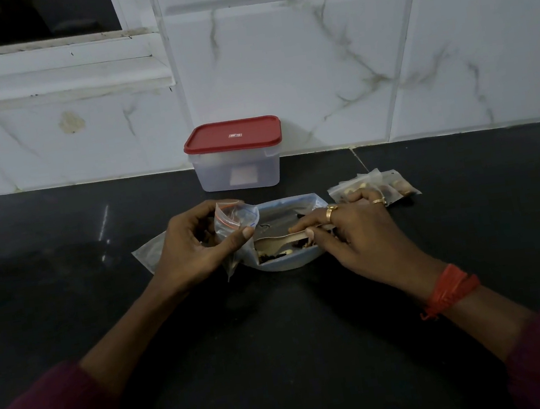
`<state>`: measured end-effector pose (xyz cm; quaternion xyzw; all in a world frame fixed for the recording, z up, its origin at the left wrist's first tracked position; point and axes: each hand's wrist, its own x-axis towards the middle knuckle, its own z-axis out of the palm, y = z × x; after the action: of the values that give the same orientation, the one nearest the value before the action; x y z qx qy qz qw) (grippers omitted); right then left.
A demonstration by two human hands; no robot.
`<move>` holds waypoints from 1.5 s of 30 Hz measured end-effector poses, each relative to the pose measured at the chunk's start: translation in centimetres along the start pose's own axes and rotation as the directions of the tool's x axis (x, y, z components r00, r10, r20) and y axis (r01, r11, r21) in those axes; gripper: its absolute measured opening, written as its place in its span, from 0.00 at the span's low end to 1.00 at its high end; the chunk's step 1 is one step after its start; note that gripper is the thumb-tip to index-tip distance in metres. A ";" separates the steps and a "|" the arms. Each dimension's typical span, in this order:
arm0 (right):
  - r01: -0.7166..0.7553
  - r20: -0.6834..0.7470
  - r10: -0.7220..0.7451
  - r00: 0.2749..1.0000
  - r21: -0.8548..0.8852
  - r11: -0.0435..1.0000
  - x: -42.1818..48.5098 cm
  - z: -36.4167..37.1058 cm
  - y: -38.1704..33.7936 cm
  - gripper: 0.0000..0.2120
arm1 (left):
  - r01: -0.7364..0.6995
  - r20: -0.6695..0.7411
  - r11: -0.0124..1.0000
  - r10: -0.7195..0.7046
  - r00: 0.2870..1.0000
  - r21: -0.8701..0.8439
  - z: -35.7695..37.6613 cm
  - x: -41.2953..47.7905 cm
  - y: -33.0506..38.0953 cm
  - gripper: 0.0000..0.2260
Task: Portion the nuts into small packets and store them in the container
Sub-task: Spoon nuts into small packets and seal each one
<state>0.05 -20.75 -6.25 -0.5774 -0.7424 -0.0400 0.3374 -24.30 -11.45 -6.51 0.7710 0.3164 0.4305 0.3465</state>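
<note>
Surface: a dark, polished stone surface (66, 282) fills the near half of the view, with a pale glint on its left part.
Room: white marble-veined wall tiles (311, 61) rise behind it. A white window ledge (49, 79) juts out at far left under a dark opening.
Container: the clear rectangular plastic container with a red lid (236, 171) stands at far centre against the wall, lid on.
Left grip (195, 245): fingers and thumb curl round a small clear zip packet (236, 222), holding its mouth up.
Right grip (358, 234): thumb and forefinger pinch the handle of a pale spoon (273, 240), whose bowl lies inside the large clear zip bag (289, 260).
Nuts: a few dark and pale nuts (273, 255) lie in that large bag, at centre between the two grips.
Filled packets: small clear packets of nuts (396, 184) lie in a cluster at right, just beyond the right grip.
Hidden: the right grip covers the near part of that cluster, so I cannot count the packets. The left grip covers most of another clear plastic bag (146, 255).
Dim: the light is low. What the small packet holds is unclear.
</note>
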 end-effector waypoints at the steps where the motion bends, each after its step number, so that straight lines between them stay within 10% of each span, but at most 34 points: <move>1: -0.014 -0.018 0.014 1.000 0.004 1.000 0.0 -0.1 0.1 0.11 | 0.001 -0.002 1.000 -0.001 1.000 0.003 0.0 0.0 0.0 0.18; 18: -0.365 0.027 0.376 0.926 0.311 0.878 -0.4 0.8 -0.7 0.08 | 0.022 0.003 1.000 -0.022 1.000 -0.001 0.1 0.1 0.1 0.20; 45: -0.190 -0.174 0.312 0.934 0.495 0.848 0.0 -1.0 -2.2 0.09 | -0.067 0.023 0.988 0.064 0.998 0.142 0.5 -0.4 0.0 0.19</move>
<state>-1.44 -21.95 -4.76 -0.5611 -0.5991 0.1144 0.5597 -23.99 -11.92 -6.85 0.8079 0.3177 0.4107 0.2789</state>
